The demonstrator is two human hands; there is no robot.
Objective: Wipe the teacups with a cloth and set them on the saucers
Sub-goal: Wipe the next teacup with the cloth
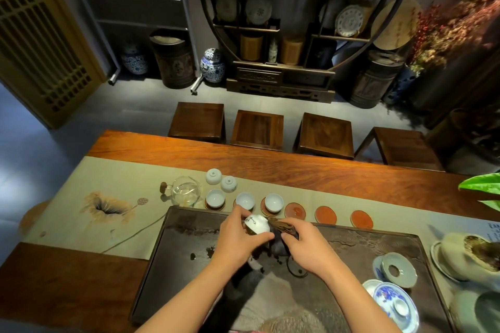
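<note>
My left hand (238,240) grips a white teacup (257,224) tipped on its side above the dark tea tray (173,265). My right hand (305,246) holds a dark cloth (281,240) bunched against the cup's mouth. Behind the tray runs a row of round saucers. Three white cups stand on the left ones: (215,197), (245,200), (274,203). Three red-brown saucers to the right are bare: (295,210), (325,215), (361,219).
A glass pitcher (186,192) and two small white lidded jars (213,176) stand left of the cups. Lidded bowls and a strainer (397,270) crowd the tray's right end. Several wooden stools (258,130) line the table's far side.
</note>
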